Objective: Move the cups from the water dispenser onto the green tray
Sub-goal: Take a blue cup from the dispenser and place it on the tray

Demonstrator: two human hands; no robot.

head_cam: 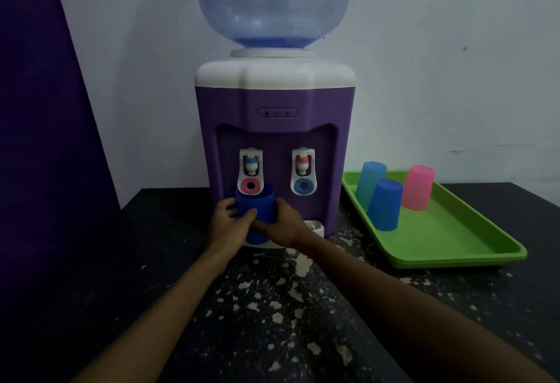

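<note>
At centre frame, the left hand (228, 219) and right hand (283, 225) both wrapped their fingers (250, 214) around a dark blue cup (256, 204), upright under the dispenser's (274, 140) left tap (251, 170). At right, the green tray (454, 246) sat on the black bench (272, 307), carrying three upturned cups: light blue (371, 179), blue (384, 205) and pink (417, 187).

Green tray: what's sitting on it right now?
On the green tray stand three upside-down cups: a light blue cup at the back, a dark blue cup in front of it, a pink cup to the right. Anything under them is hidden.
</note>
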